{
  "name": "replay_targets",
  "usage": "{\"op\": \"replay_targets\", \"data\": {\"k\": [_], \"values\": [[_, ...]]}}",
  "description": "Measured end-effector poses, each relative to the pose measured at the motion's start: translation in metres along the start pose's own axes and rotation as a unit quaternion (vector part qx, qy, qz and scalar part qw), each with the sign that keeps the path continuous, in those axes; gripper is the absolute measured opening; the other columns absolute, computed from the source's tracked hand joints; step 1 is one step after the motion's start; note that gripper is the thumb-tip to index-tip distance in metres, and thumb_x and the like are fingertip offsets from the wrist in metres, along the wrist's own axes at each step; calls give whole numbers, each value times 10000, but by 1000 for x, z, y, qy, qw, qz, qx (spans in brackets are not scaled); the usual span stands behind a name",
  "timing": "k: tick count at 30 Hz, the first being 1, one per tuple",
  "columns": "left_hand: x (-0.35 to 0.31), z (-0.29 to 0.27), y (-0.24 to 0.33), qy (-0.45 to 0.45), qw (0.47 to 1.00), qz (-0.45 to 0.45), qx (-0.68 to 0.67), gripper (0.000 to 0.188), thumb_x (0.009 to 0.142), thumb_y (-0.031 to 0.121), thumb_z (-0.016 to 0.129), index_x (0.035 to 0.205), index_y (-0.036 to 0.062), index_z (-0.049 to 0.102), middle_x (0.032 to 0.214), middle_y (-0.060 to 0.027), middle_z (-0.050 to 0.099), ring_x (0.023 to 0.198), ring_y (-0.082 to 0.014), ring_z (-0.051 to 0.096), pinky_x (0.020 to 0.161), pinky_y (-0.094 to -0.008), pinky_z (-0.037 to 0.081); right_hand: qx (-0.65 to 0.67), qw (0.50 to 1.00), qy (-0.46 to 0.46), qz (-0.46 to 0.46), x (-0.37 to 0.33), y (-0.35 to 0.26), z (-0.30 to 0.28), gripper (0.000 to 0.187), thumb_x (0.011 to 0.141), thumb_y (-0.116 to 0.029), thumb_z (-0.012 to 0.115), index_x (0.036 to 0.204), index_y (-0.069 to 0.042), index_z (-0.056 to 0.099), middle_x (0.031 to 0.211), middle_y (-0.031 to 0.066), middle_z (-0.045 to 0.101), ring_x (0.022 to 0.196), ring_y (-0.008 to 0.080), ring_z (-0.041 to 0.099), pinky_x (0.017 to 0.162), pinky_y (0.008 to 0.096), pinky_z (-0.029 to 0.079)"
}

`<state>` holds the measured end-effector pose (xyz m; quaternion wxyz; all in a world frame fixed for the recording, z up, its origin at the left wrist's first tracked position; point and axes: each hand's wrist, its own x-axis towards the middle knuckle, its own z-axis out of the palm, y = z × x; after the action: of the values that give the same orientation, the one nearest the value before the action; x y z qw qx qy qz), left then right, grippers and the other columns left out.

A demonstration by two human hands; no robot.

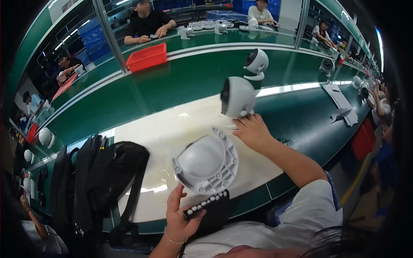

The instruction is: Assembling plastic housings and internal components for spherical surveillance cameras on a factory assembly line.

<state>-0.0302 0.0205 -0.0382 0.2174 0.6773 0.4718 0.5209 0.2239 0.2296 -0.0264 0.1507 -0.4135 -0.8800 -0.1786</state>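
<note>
My left hand (178, 217) is closed around one end of a black strip with a row of white pads (206, 204). One of its fingers reaches up to the lower rim of a light grey, domed plastic housing (201, 159) with screw bosses along its curved edge. Whether that finger bears the housing's weight, I cannot tell. To the upper right, my right hand (254, 131) is at the lower part of a rounded white device with a dark front (241, 98). Its fingers are bent against the device, their tips partly hidden. A similar white device (258, 62) stands farther back.
A black bag with straps (107, 172) lies left of the cream work mat (150, 133). Beyond the green bench (172, 79) sits a red tray (146, 57). Papers on a clipboard (340, 101) lie at right. Several people work around the line, with more white devices.
</note>
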Motion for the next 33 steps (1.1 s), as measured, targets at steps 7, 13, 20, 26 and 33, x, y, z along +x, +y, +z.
{"op": "replay_targets", "data": {"k": [7, 13, 20, 26, 33], "values": [[14, 2, 7, 47, 988, 28, -142, 181, 641, -6, 689, 768, 0, 559, 1089, -195, 561, 878, -279, 548, 715, -324, 455, 73, 990, -51, 113, -31, 14, -53, 252, 792, -187, 571, 979, -18, 578, 941, 148, 607, 816, 291, 583, 705, 357, 455], [9, 0, 21, -7, 985, -61, -162, 197, 663, -16, 686, 847, -20, 615, 902, -129, 644, 745, -200, 604, 668, -260, 465, 471, 805, 302, -199, -29, -70, -93, 325, 695, -212, 720, 957, -98, 566, 968, 30, 595, 852, 226, 578, 680, 350, 425], [6, 8, 31, 20, 981, -38, -188, 197, 644, 12, 731, 800, -2, 613, 912, -131, 646, 782, -187, 620, 690, -265, 473, 483, 842, 168, -174, -46, -93, -93, 301, 668, -178, 745, 909, -115, 575, 921, 8, 580, 839, 193, 554, 704, 320, 400], [11, 21, 43, 54, 984, -75, -153, 167, 647, -29, 725, 745, -1, 593, 832, -132, 639, 741, -200, 619, 657, -271, 477, 649, 759, 8, -51, -51, -83, -96, 213, 716, -93, 702, 900, -52, 602, 830, 61, 606, 766, 220, 582, 669, 301, 451], [11, 15, 39, 7, 994, -56, -98, 187, 627, -57, 711, 741, -9, 572, 709, -118, 610, 607, -222, 594, 555, -278, 454, 656, 752, -2, -62, -49, -81, -94, 153, 733, -70, 676, 870, -47, 612, 883, 72, 624, 819, 216, 598, 693, 287, 462]]}}
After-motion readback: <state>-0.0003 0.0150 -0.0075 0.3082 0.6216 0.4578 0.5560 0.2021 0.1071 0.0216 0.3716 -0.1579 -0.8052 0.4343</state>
